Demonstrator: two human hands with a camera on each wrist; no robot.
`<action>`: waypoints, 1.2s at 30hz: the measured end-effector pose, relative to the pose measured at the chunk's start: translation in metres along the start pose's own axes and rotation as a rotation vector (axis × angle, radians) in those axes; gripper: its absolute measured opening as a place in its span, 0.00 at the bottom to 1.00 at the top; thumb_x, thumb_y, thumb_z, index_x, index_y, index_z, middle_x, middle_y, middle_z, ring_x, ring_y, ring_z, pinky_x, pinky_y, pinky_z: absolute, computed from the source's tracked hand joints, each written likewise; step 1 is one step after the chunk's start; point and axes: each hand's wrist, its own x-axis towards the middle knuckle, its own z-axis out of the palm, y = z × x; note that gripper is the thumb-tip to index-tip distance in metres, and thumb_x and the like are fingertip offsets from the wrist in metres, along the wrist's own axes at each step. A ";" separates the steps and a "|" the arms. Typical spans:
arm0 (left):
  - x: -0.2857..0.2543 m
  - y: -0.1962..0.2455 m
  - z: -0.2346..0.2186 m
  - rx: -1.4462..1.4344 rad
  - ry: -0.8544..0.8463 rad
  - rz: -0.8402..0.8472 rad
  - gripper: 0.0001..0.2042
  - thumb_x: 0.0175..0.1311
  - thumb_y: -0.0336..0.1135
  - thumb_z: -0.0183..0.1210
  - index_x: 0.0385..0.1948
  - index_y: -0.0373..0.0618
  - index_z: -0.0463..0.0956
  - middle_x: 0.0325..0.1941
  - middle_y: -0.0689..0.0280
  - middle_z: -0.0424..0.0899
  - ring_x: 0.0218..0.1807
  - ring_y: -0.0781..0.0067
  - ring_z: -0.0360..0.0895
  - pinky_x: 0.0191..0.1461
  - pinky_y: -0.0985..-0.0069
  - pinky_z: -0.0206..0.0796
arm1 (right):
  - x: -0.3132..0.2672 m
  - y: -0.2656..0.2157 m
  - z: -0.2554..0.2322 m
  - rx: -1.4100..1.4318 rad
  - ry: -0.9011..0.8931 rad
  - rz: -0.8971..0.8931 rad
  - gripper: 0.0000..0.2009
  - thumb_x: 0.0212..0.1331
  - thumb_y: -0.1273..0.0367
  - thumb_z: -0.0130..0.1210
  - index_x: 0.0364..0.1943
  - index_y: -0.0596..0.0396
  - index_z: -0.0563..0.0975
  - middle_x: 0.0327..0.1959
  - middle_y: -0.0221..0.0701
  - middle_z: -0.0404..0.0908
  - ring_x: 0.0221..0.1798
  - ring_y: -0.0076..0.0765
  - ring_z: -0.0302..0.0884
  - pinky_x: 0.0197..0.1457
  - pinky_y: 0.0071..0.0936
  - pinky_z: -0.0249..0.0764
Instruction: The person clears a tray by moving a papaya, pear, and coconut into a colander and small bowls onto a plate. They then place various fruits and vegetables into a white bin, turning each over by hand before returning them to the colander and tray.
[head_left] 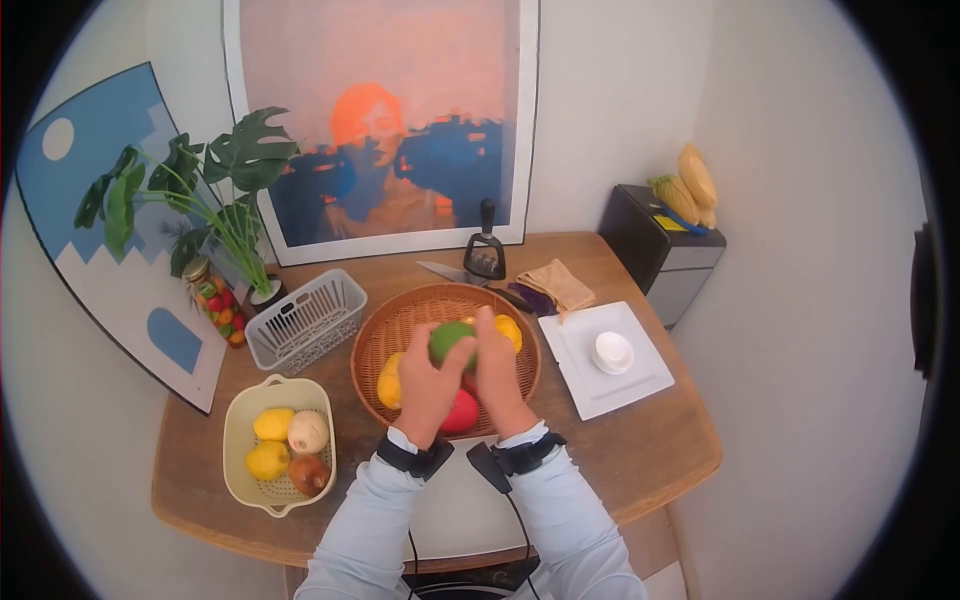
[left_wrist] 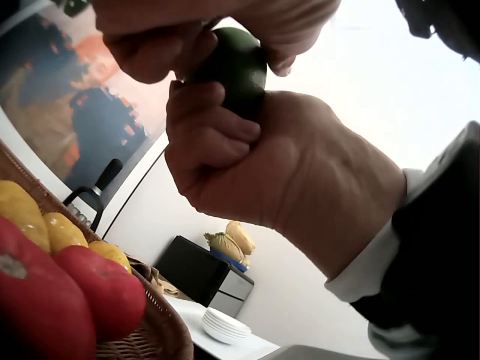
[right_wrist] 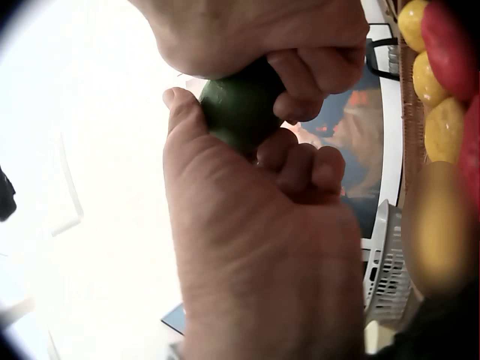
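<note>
Both hands hold a smooth green fruit (head_left: 450, 341) above the round wicker basket (head_left: 366, 335). The left hand (head_left: 428, 388) grips its left side, and the right hand (head_left: 497, 378) its right. In the left wrist view, the right hand's (left_wrist: 262, 161) fingers curl beside the green fruit (left_wrist: 241, 71). From below in the right wrist view, the left hand (right_wrist: 247, 232) reaches up with its thumb against the green fruit (right_wrist: 238, 109), while the right hand (right_wrist: 247, 34) covers its top. Inside the basket lie red produce (head_left: 460, 412) and yellow produce (head_left: 391, 381).
A cream basket (head_left: 235, 440) with two yellow fruits, a pale root and an onion stands left. Behind it are a grey basket (head_left: 305, 320), jar (head_left: 222, 308) and plant. A knife (head_left: 450, 272) and cloth (head_left: 557, 285) lie behind; small dishes (head_left: 612, 353) sit on a white plate (head_left: 590, 400).
</note>
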 end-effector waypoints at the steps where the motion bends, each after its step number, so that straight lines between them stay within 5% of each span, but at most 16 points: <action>1: -0.002 0.006 0.002 -0.022 -0.009 0.028 0.18 0.62 0.38 0.67 0.47 0.37 0.74 0.39 0.58 0.85 0.41 0.70 0.83 0.43 0.75 0.74 | 0.004 0.000 -0.004 0.214 -0.035 0.221 0.28 0.73 0.45 0.39 0.36 0.56 0.80 0.32 0.37 0.82 0.34 0.37 0.81 0.32 0.30 0.73; 2: -0.004 0.012 0.006 -0.044 -0.019 0.057 0.19 0.61 0.37 0.68 0.48 0.37 0.73 0.40 0.58 0.85 0.42 0.71 0.83 0.44 0.75 0.74 | 0.007 -0.003 -0.006 0.427 -0.068 0.441 0.30 0.73 0.43 0.38 0.36 0.55 0.80 0.32 0.33 0.82 0.33 0.31 0.81 0.32 0.26 0.73; 3: -0.005 0.015 0.008 -0.066 -0.031 0.086 0.21 0.60 0.36 0.68 0.50 0.36 0.72 0.41 0.58 0.85 0.43 0.71 0.83 0.46 0.76 0.75 | 0.005 -0.005 -0.004 0.494 -0.078 0.449 0.32 0.72 0.39 0.36 0.36 0.53 0.80 0.33 0.26 0.80 0.34 0.20 0.78 0.31 0.19 0.71; 6: -0.006 0.010 0.012 -0.183 0.005 0.067 0.23 0.59 0.35 0.70 0.51 0.35 0.70 0.42 0.56 0.85 0.43 0.70 0.84 0.46 0.75 0.75 | -0.004 -0.034 -0.001 0.536 -0.069 0.520 0.30 0.74 0.43 0.36 0.37 0.54 0.79 0.32 0.27 0.79 0.32 0.22 0.76 0.30 0.19 0.69; 9: -0.006 0.019 0.003 -0.109 -0.003 0.037 0.18 0.63 0.32 0.65 0.51 0.35 0.71 0.43 0.62 0.81 0.43 0.74 0.78 0.45 0.78 0.72 | -0.006 -0.004 -0.005 0.208 -0.128 0.161 0.31 0.75 0.43 0.35 0.40 0.57 0.79 0.33 0.29 0.81 0.35 0.23 0.77 0.35 0.21 0.73; 12: -0.005 0.019 -0.001 0.004 -0.019 0.029 0.18 0.64 0.34 0.64 0.51 0.36 0.71 0.43 0.62 0.81 0.42 0.73 0.78 0.46 0.77 0.72 | -0.006 -0.008 0.007 0.027 0.037 -0.362 0.24 0.77 0.53 0.39 0.36 0.60 0.76 0.30 0.32 0.78 0.31 0.29 0.75 0.35 0.26 0.70; 18: -0.002 0.013 0.009 -0.065 0.033 0.230 0.20 0.61 0.36 0.67 0.48 0.36 0.71 0.35 0.61 0.82 0.37 0.72 0.81 0.36 0.77 0.73 | -0.007 -0.022 -0.012 0.004 -0.049 -0.013 0.22 0.76 0.57 0.39 0.40 0.63 0.77 0.33 0.39 0.79 0.38 0.39 0.78 0.41 0.33 0.73; 21: -0.006 0.024 0.005 -0.326 -0.007 -0.306 0.15 0.67 0.39 0.61 0.48 0.39 0.72 0.40 0.65 0.78 0.38 0.77 0.78 0.38 0.79 0.71 | -0.008 -0.022 -0.014 -0.317 -0.073 -0.287 0.19 0.73 0.57 0.46 0.44 0.63 0.78 0.35 0.46 0.80 0.40 0.50 0.80 0.44 0.35 0.74; 22: -0.005 0.023 0.004 -0.407 0.014 -0.349 0.15 0.67 0.40 0.60 0.48 0.40 0.73 0.39 0.65 0.78 0.37 0.77 0.77 0.36 0.80 0.71 | -0.008 -0.025 -0.012 -0.315 -0.055 -0.401 0.19 0.71 0.58 0.48 0.44 0.63 0.78 0.35 0.46 0.80 0.39 0.52 0.80 0.44 0.35 0.75; 25: -0.002 0.012 0.001 -0.566 0.069 -0.414 0.15 0.70 0.43 0.57 0.48 0.43 0.73 0.38 0.67 0.78 0.35 0.80 0.77 0.30 0.83 0.69 | -0.007 -0.028 0.000 -0.300 0.000 -0.651 0.17 0.65 0.59 0.58 0.45 0.61 0.78 0.30 0.43 0.81 0.32 0.53 0.81 0.39 0.34 0.77; 28: 0.000 0.020 0.015 -0.495 0.258 -0.243 0.14 0.69 0.45 0.59 0.41 0.43 0.74 0.25 0.71 0.76 0.17 0.85 0.69 0.15 0.85 0.55 | -0.011 -0.024 -0.001 -0.282 0.029 -0.451 0.18 0.63 0.59 0.60 0.45 0.60 0.78 0.29 0.42 0.81 0.31 0.50 0.81 0.35 0.34 0.76; 31: -0.001 0.028 0.004 -0.549 0.060 -0.428 0.14 0.70 0.47 0.57 0.38 0.44 0.74 0.26 0.71 0.77 0.18 0.84 0.70 0.15 0.85 0.55 | -0.009 -0.025 -0.013 -0.259 0.004 -0.216 0.17 0.62 0.60 0.60 0.44 0.61 0.78 0.28 0.43 0.81 0.30 0.49 0.82 0.35 0.33 0.77; 34: 0.000 0.011 -0.008 -0.763 -0.092 -0.546 0.14 0.73 0.50 0.51 0.42 0.49 0.74 0.33 0.69 0.79 0.30 0.79 0.77 0.24 0.82 0.64 | -0.011 -0.029 -0.011 -0.342 -0.050 -0.396 0.16 0.65 0.60 0.57 0.42 0.61 0.79 0.28 0.42 0.81 0.30 0.45 0.82 0.34 0.33 0.76; 36: 0.003 0.006 -0.003 -0.774 -0.029 -0.529 0.16 0.73 0.52 0.49 0.42 0.50 0.75 0.31 0.71 0.79 0.26 0.81 0.75 0.22 0.83 0.60 | -0.009 -0.032 -0.001 -0.428 -0.002 -0.609 0.15 0.65 0.60 0.56 0.42 0.61 0.79 0.28 0.42 0.80 0.30 0.44 0.82 0.33 0.33 0.76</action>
